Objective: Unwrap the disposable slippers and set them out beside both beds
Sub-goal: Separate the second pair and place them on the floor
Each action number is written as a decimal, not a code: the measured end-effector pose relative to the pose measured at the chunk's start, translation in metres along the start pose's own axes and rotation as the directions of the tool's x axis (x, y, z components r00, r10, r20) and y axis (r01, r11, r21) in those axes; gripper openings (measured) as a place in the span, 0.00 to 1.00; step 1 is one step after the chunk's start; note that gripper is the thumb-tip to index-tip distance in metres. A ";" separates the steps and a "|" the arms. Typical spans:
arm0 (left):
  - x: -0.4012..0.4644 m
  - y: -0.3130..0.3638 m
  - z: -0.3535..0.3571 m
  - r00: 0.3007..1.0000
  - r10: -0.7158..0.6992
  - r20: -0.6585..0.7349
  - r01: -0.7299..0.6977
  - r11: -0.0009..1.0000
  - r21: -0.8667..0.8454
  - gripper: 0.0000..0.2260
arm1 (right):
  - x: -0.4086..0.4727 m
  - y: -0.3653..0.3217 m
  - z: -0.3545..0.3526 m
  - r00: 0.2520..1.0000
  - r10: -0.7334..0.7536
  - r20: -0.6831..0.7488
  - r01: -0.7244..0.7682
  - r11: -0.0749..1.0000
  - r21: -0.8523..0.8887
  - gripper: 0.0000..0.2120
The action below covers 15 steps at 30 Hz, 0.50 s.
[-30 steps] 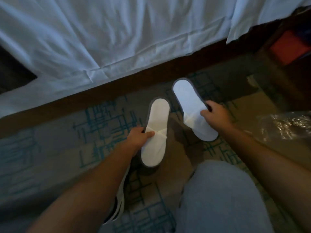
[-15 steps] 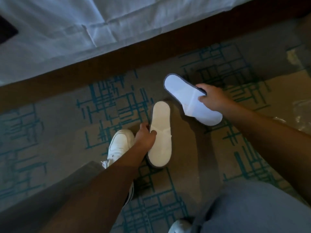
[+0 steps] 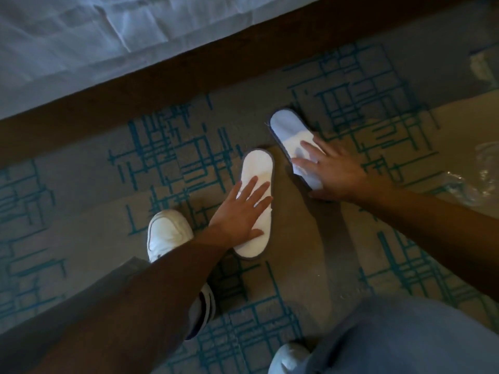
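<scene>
Nearest, the left hand point(image 3: 240, 211) lies flat, fingers straight and spread, pressing on the strap end of the left slipper point(image 3: 256, 182), which sits on the carpet point(image 3: 81, 238) with its bare end pointing away from the palm toward the bed point(image 3: 81, 36). Just beyond and to the outer side, the right hand point(image 3: 332, 171) also rests flat with loose fingers on the right slipper point(image 3: 286, 130); neither hand grasps anything. That slipper lies angled, apart from its mate, so the pair is not yet square.

Both slippers look thin, light and floppy, likely to slide or fold under a push. The gray edge of the sole or the flattened strap would probably give the surest pinch for nudging them parallel.

Each palm hides the strap beneath it, so whether it is opened up cannot be told. A clear wrapper point(image 3: 475, 182) is cut off past the right wrist, and a white shoe point(image 3: 167, 230) is partly covered by the left forearm. The second bed is not in view.
</scene>
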<state>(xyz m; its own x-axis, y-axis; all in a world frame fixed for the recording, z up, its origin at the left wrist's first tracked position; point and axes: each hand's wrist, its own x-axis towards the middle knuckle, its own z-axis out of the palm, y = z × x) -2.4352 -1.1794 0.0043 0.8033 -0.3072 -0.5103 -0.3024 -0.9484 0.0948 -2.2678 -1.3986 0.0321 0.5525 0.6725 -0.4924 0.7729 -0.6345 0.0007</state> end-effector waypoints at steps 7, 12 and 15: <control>0.004 -0.010 0.001 0.993 0.033 0.110 -0.038 0.998 0.049 0.56 | 0.004 0.004 0.001 0.993 0.006 0.121 -0.015 0.997 0.075 0.49; 0.002 -0.009 0.001 0.995 -0.041 0.088 0.041 0.999 0.008 0.57 | 0.002 0.006 -0.008 0.993 0.003 0.120 -0.015 0.995 0.098 0.43; 0.006 -0.012 -0.006 0.992 -0.071 0.101 0.070 0.997 0.014 0.57 | 0.001 0.001 -0.005 0.995 0.031 0.094 -0.043 0.991 0.127 0.42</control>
<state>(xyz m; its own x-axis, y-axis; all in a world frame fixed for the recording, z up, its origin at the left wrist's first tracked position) -2.4237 -1.1705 0.0050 0.7667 -0.2300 -0.5994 -0.2530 -0.9663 0.0471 -2.2648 -1.3970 0.0360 0.5446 0.6134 -0.5720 0.7025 -0.7061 -0.0883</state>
